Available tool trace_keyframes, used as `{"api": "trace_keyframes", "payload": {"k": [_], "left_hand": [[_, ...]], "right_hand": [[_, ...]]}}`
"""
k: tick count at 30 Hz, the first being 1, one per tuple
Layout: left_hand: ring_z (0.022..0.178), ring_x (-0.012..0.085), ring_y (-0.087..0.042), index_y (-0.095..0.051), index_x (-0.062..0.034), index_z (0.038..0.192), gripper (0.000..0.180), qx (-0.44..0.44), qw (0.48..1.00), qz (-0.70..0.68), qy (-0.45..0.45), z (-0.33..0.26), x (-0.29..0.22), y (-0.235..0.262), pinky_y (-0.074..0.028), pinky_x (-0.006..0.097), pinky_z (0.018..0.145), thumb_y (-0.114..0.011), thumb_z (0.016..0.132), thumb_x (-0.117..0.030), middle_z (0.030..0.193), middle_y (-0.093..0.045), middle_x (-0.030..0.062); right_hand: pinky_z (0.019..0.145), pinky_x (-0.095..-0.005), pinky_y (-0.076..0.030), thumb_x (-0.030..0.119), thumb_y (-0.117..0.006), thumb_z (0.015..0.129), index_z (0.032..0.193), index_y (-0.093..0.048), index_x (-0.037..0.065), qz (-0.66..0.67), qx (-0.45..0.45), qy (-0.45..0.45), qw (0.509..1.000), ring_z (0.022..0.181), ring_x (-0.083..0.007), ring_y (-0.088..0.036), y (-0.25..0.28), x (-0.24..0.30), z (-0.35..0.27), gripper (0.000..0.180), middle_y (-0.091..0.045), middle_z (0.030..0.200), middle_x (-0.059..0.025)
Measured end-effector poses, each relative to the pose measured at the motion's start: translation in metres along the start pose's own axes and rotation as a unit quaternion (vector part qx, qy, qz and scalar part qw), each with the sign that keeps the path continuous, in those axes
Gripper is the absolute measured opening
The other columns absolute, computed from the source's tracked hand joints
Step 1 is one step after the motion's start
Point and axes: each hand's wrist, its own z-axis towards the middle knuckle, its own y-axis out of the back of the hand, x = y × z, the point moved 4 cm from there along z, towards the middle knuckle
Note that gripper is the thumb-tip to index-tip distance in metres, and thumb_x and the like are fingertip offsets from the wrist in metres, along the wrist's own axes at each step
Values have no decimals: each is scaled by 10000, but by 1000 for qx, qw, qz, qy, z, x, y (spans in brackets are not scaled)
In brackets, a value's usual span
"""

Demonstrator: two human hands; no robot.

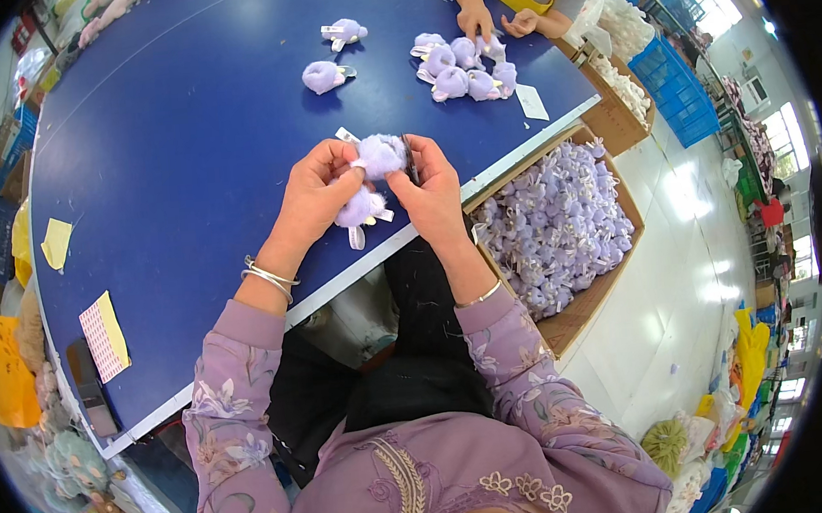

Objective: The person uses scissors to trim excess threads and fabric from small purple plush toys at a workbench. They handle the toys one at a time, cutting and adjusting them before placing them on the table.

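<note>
Over the blue table [186, 177], both my hands pinch a small fluffy purple plush toy [381, 154] with a white tag. My left hand [316, 189] holds its left side between thumb and fingers. On the other side, my right hand [432, 186] grips it and also has a slim dark tool [411, 159] against its fingers; I cannot make out the tool's kind. Just below my left fingers lies a second purple plush [358, 209] with white tag-like strips. Two more plush pieces, one [324, 77] nearer and one [346, 33] farther, rest on the table ahead.
A cardboard box [592, 318] full of purple plush pieces stands right of the table edge. At the far right, a co-worker's hand [475, 18] touches a plush cluster [451, 84]. A white card [532, 102] lies nearby. Paper sheets [104, 337] lie at the left.
</note>
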Motion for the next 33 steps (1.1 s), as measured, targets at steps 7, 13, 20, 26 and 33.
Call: {"api": "trace_keyframes", "payload": {"k": [7, 13, 20, 26, 33], "left_hand": [[857, 124, -649, -542, -40, 935, 94, 19, 998, 52, -20, 1, -3, 0, -544, 273, 760, -607, 881, 2, 970, -643, 78], [827, 133, -649, -549, -33, 861, 76, 13, 999, 25, -37, -1, -6, -7, -536, 288, 757, -615, 851, 3, 1068, -610, 98], [829, 152, -648, -516, -55, 874, 118, 29, 998, 31, -41, 2, -3, -7, -541, 299, 752, -605, 875, 21, 1100, -606, 107], [1007, 185, -622, -547, 42, 1261, 520, -98, 989, 109, -34, 105, -8, -18, -514, 281, 810, -691, 863, -260, 1197, -607, 169], [781, 124, -637, -638, 2, 1113, 378, -107, 980, 159, 50, 81, 15, -26, -516, 266, 699, -699, 844, -255, 939, -672, 76]], "right_hand": [[771, -220, -457, 3, -637, 883, 1194, -507, -15, 25, -13, -38, 999, 906, -77, -582, 2, 2, -4, 338, -638, 1020, -63], [844, -237, -461, -1, -634, 884, 1200, -502, -15, 63, -10, -40, 997, 967, -93, -585, 4, -2, -4, 342, -633, 1068, -69], [821, -244, -475, 4, -633, 878, 1193, -500, -20, 72, -19, -41, 996, 929, -100, -600, 5, -4, -2, 343, -641, 1029, -83], [424, -212, -329, 151, -658, 877, 1121, -542, 1, 98, -130, -92, 982, 515, -48, -460, 20, -5, 72, 309, -569, 756, -17], [414, -207, -324, 100, -513, 956, 967, -603, 7, 46, -32, -84, 995, 478, -16, -416, 52, -13, 53, 129, -638, 757, -27]]}}
